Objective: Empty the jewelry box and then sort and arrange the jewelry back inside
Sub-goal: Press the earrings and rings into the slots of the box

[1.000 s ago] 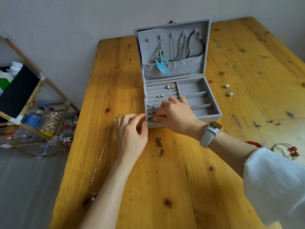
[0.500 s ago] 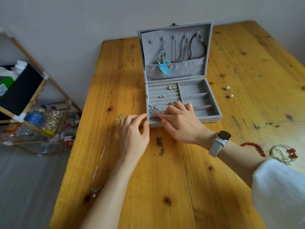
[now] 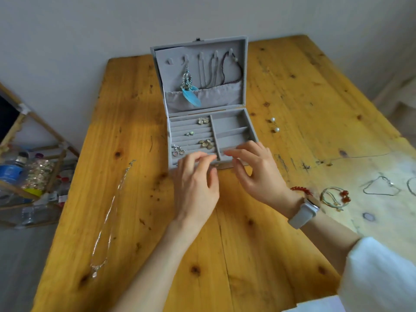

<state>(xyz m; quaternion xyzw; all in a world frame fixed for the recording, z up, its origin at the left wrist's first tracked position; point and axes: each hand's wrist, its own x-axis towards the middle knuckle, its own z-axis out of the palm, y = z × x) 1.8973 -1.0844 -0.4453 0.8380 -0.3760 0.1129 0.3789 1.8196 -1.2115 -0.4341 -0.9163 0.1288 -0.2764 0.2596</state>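
The grey jewelry box (image 3: 244, 70) stands open at the table's middle. In its lid hang a blue feather earring (image 3: 190, 95), thin chains (image 3: 210, 70) and a dark bead necklace (image 3: 231, 68). Several small earrings (image 3: 203, 120) sit in the ring rows on the tray's left side. My left hand (image 3: 195, 179) has bent fingers touching the front ring row, with the thumb apart and nothing seen in it. My right hand (image 3: 254, 170), blurred by motion, reaches with nearly straight fingers over the front right compartment.
A long silver necklace (image 3: 110, 212) lies on the wooden table (image 3: 225, 255) at left. To the right of the box lie two pearl earrings (image 3: 274, 125), a red bead bracelet (image 3: 300, 189), a cord bracelet (image 3: 333, 197) and a thin chain (image 3: 380, 188). A shelf with bottles (image 3: 24, 174) stands beyond the left edge.
My left hand moved right and forward onto the box's front ring row. My right hand shifted right, off the ring rows to the front right compartment, uncovering gold earrings.
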